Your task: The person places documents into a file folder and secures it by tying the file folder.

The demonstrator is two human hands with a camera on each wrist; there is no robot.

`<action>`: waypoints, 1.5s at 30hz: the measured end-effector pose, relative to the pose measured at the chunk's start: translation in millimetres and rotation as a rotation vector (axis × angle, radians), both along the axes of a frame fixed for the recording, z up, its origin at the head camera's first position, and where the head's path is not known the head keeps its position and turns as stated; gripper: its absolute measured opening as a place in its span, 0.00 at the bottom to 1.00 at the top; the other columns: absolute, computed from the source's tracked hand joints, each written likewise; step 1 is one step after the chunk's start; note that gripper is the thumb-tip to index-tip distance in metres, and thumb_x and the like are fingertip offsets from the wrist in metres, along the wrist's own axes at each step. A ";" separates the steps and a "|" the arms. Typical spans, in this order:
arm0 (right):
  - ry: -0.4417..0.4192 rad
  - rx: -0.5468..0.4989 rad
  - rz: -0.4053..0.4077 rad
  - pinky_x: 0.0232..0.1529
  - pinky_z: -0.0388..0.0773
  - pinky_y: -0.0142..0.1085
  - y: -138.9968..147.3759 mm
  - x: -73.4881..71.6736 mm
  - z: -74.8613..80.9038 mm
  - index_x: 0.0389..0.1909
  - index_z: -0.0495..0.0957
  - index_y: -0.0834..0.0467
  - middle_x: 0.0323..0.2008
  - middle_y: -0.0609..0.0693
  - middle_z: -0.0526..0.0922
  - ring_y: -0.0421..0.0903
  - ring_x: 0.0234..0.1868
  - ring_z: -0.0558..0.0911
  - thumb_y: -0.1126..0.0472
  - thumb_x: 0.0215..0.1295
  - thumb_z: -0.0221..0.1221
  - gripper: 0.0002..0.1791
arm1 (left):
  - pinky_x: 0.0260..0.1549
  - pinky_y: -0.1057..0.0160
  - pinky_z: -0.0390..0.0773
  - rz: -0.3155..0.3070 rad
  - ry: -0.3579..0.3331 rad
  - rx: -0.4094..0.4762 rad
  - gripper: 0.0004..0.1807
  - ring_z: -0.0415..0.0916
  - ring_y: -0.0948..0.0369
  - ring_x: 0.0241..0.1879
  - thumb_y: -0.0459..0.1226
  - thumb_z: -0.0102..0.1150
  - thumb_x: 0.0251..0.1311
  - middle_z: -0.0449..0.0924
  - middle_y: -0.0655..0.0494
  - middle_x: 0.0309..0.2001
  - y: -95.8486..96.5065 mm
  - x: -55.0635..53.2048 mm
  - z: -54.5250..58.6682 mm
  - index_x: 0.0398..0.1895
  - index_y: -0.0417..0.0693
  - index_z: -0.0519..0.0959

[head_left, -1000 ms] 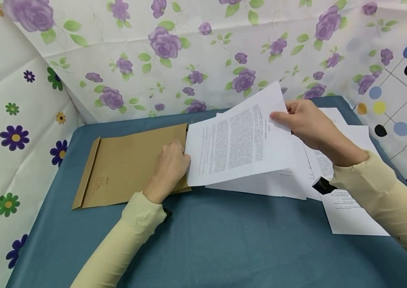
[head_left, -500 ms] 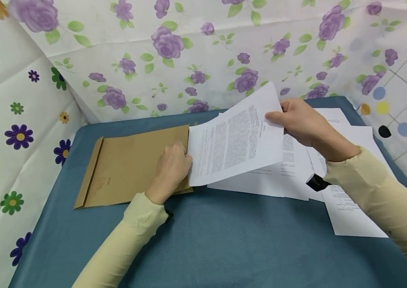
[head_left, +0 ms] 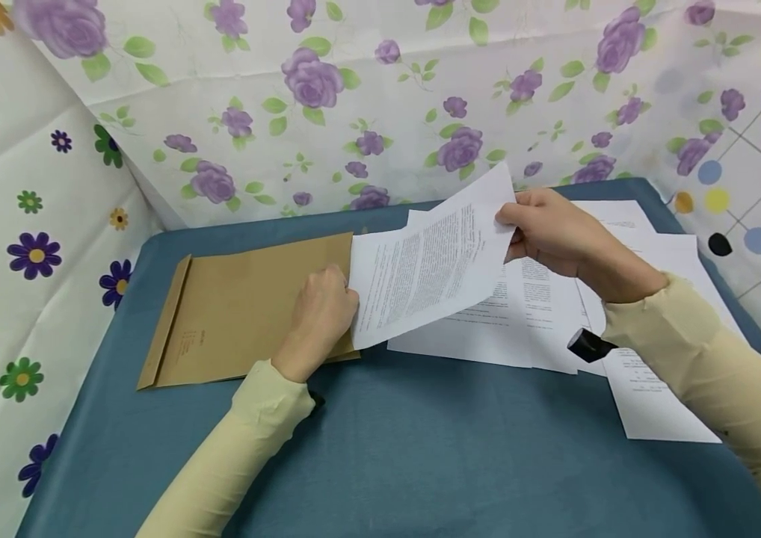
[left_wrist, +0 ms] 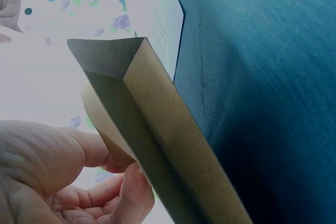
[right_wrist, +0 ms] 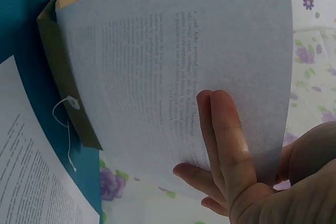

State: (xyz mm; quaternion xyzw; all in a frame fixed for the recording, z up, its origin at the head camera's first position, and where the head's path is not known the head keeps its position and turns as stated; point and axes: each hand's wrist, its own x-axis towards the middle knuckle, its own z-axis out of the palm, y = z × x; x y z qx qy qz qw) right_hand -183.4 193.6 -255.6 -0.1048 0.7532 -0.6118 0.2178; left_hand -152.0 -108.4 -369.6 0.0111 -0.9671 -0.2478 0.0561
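Note:
A brown paper envelope lies at the table's left, its mouth facing right. My left hand pinches the envelope's upper layer at the mouth; in the left wrist view the edge stands lifted, thumb and fingers on the paper. My right hand grips a printed white sheet by its far right end, thumb on top and fingers spread beneath, as the right wrist view shows. This sheet slopes down to the left, its left end at the envelope's mouth. A white string hangs from the envelope's underside.
Several printed sheets lie overlapping right of the envelope, below the held one. Another sheet lies under the right forearm. A blue cloth covers the table, and flowered sheeting hangs behind and at the sides.
My right hand has moved left and slightly down, bringing the sheet's right end closer to the envelope and uncovering more of the sheets beneath. My left hand stays at the envelope's mouth.

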 end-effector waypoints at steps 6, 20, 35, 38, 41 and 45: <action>-0.080 -0.122 0.050 0.45 0.85 0.39 -2.3 -1.4 1.4 0.65 0.64 0.80 0.50 0.63 0.85 0.50 0.44 0.89 0.68 0.79 0.38 0.23 | 0.16 0.63 0.51 0.000 0.002 0.004 0.13 0.58 0.57 0.17 0.23 0.50 0.58 0.61 0.53 0.17 -0.6 0.4 -0.8 0.20 0.44 0.65; -0.123 -0.124 0.050 0.42 0.85 0.38 -1.1 -0.3 4.6 0.63 0.66 0.82 0.49 0.61 0.85 0.49 0.42 0.89 0.71 0.76 0.37 0.23 | 0.16 0.62 0.52 -0.011 0.034 0.006 0.15 0.58 0.56 0.18 0.23 0.49 0.59 0.60 0.53 0.16 -2.2 1.0 2.5 0.18 0.45 0.63; -0.110 -0.046 0.158 0.41 0.83 0.42 -22.1 -34.4 -40.8 0.70 0.66 0.69 0.57 0.60 0.82 0.49 0.47 0.86 0.64 0.83 0.40 0.23 | 0.16 0.62 0.52 -0.005 0.014 0.017 0.14 0.54 0.58 0.18 0.23 0.49 0.58 0.56 0.56 0.18 -0.7 4.0 3.9 0.19 0.44 0.64; -0.119 -0.065 0.165 0.42 0.82 0.42 -33.7 -40.8 -53.3 0.71 0.67 0.68 0.58 0.61 0.82 0.49 0.48 0.86 0.64 0.83 0.41 0.22 | 0.17 0.62 0.51 -0.004 0.015 0.020 0.14 0.52 0.59 0.18 0.23 0.49 0.58 0.53 0.57 0.18 -1.1 4.7 4.6 0.18 0.45 0.63; -0.109 -0.079 0.163 0.43 0.83 0.42 -48.8 -42.8 -65.4 0.71 0.66 0.69 0.59 0.63 0.81 0.49 0.48 0.86 0.63 0.84 0.40 0.22 | 0.18 0.61 0.51 -0.003 0.025 0.022 0.15 0.51 0.59 0.19 0.23 0.49 0.57 0.52 0.58 0.19 -1.2 5.0 5.2 0.18 0.45 0.62; -0.086 -0.079 0.151 0.44 0.84 0.42 -71.6 -39.2 -79.5 0.71 0.66 0.68 0.60 0.65 0.79 0.50 0.49 0.86 0.63 0.84 0.38 0.23 | 0.17 0.62 0.51 -0.006 0.047 0.024 0.15 0.50 0.59 0.18 0.23 0.50 0.57 0.51 0.58 0.18 -1.0 5.6 6.6 0.18 0.45 0.63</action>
